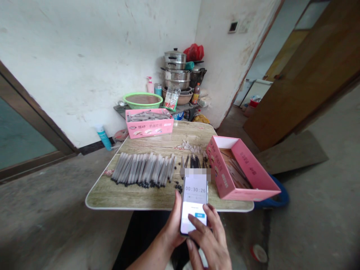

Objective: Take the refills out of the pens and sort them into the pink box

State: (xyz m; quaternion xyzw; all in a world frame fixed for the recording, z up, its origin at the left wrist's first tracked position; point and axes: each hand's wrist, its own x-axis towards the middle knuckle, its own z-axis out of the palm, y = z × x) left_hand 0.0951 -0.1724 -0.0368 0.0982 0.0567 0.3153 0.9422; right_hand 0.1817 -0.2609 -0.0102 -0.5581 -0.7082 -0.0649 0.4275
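A smartphone (194, 202) with a timer reading 00:30:26 is held upright over the table's near edge. My left hand (170, 225) is closed around its left side and back, thumb along the edge. My right hand (210, 238) is open in front of the phone, with one fingertip at the lower screen and other fingers by its right edge. Beyond the phone lies a broad row of clear pen barrels (143, 168) with black ends. Small black caps (178, 186) sit beside them, partly hidden by the phone, and several dark pen parts (195, 162) lie behind it.
The wood-patterned table (112, 200) carries a pink box (150, 127) full of pens at the back and another pink box (246, 161) with a few pens at right. Small whitish pieces (189, 146) lie between. Behind stand a green basin (142, 100) and stacked pots (176, 71).
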